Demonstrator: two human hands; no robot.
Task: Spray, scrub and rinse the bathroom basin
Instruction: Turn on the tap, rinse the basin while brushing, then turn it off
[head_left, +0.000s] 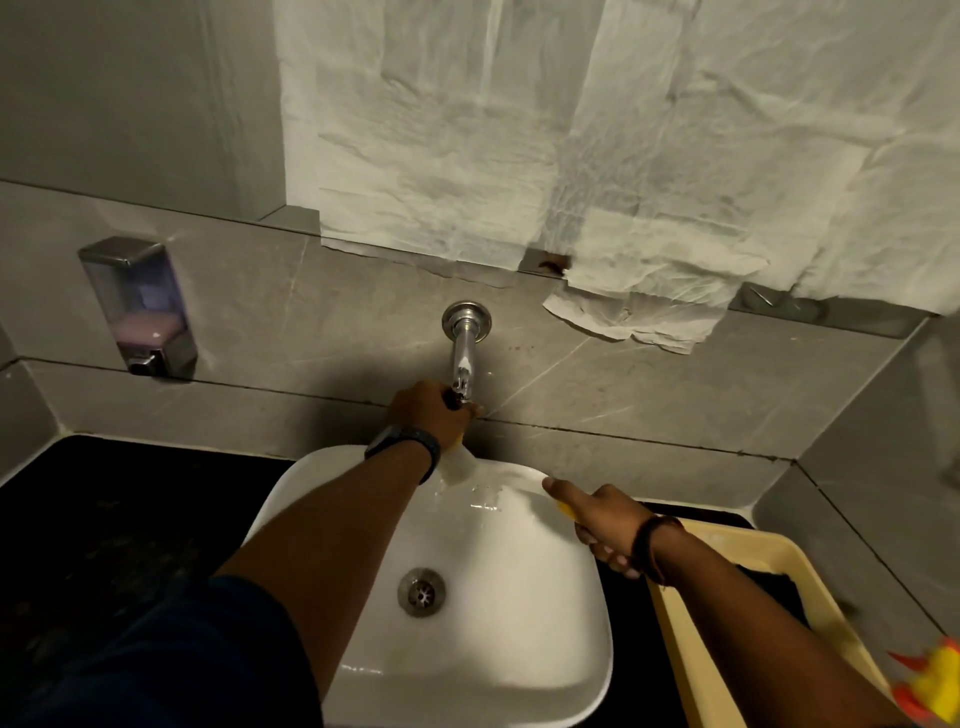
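Observation:
A white basin (545, 644) sits on a black counter, with a metal drain (422, 592) in its bowl. A chrome tap (464, 345) juts from the grey tiled wall above it. My left hand (428, 410) is closed around the tap's end, and water streams down from it onto the basin's back rim. My right hand (602, 519) rests on the basin's right rim, gripping a yellow sponge (566, 510) that mostly hides under the fingers.
A soap dispenser (140, 306) hangs on the wall at left. A yellow tub (691, 639) stands on the black counter (114, 519) right of the basin. White paper (571, 145) covers the mirror above. An orange-yellow object (930, 686) shows at the lower right edge.

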